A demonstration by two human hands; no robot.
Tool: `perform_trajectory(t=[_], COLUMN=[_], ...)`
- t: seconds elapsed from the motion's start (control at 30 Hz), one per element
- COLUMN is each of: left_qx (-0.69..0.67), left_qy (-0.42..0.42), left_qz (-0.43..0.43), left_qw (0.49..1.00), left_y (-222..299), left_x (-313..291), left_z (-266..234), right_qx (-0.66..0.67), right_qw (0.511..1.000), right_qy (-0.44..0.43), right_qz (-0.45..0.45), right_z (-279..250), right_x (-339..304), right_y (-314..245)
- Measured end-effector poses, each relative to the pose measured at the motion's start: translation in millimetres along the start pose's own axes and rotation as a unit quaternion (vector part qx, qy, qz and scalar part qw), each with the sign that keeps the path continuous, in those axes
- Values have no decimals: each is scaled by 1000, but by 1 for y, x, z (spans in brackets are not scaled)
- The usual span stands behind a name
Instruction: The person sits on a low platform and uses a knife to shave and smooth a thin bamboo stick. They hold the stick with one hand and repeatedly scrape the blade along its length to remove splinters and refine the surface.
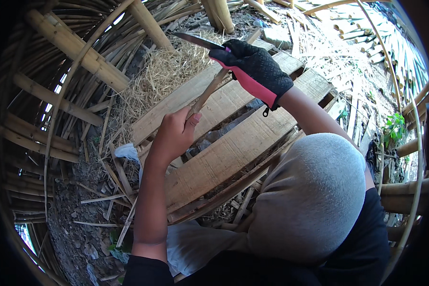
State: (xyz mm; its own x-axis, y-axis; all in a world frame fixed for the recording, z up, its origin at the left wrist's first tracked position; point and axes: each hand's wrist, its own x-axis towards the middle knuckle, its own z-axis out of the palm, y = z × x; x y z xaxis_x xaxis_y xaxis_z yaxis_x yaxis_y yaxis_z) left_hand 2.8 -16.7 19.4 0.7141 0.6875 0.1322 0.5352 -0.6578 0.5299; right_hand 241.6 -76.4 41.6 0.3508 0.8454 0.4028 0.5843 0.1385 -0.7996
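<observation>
My bare left hand (172, 131) is closed around the lower end of a brown wooden or bamboo stick (208, 92). The stick slants up and away to the right, passing beneath my other hand. In a black and pink glove, my right hand (257, 69) grips a knife whose dark blade (196, 41) points to the far left, above the stick. The glove hides the knife's handle almost wholly. I cannot tell whether the blade touches the stick. Under both hands lies a slatted wooden pallet (231, 155) with gaps between its boards.
My bent knee in grey cloth (312, 190) rises at the near right. Straw-like shavings (169, 71) heap beyond the pallet. Bamboo poles (97, 64) line the left side, and cut bamboo (367, 35) lies at the far right. Thin split strips (127, 221) litter the ground at left.
</observation>
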Motion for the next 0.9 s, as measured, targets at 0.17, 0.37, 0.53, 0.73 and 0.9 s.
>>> perform_trajectory(t=[0.17,0.37,0.53,0.73,0.9], left_qx=[-38,81,65,54,49], left_qy=[5,3,7,83,88], left_qz=[-11,-76,-62,3,21], left_qw=[999,994,996,995,995], left_y=[-2,8,13,-7,-3], left_x=[0,-2,-6,-2,2], left_z=[7,2,6,26,22], right_qx=[-205,-179,-143,-91,-6], right_qw=[973,983,984,972,985], right_qy=[-99,35,106,215,36], right_qz=[-46,-38,15,-42,170], right_z=[-9,-23,-51,-82,-79], right_x=[2,18,30,32,14], right_y=[0,14,23,48,44])
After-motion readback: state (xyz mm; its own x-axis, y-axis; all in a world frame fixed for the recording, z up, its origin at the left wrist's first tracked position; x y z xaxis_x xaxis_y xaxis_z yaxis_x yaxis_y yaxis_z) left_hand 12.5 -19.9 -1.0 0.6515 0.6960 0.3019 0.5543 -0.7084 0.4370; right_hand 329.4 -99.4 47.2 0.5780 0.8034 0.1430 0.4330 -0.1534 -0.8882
